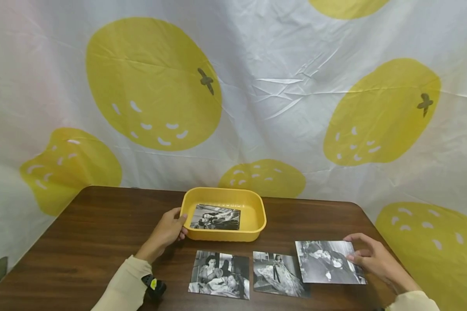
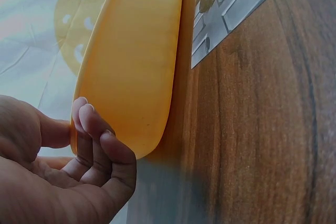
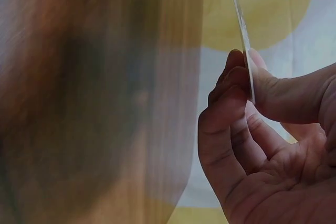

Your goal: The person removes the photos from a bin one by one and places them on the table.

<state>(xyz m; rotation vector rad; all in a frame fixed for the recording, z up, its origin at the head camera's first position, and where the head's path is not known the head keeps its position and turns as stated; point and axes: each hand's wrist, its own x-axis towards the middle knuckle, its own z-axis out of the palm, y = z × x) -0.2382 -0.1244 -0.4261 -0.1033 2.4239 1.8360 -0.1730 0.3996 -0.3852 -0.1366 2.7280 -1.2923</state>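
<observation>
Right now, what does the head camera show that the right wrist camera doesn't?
Only the head view shows the yellow tray with a photo inside, the left hand holding the tray's rim, and two more photos lying on the table. Only the right wrist view shows the pinched photo edge-on between thumb and fingers. Both show the right hand pinching that photo.

I sat in what looked like a makeshift recording setup rather than a lived-in room: a creased white fabric backdrop printed with large yellow lemons (image 1: 280, 86) filled the upper frame behind my dark brown wood-grain table (image 1: 81, 242).
</observation>
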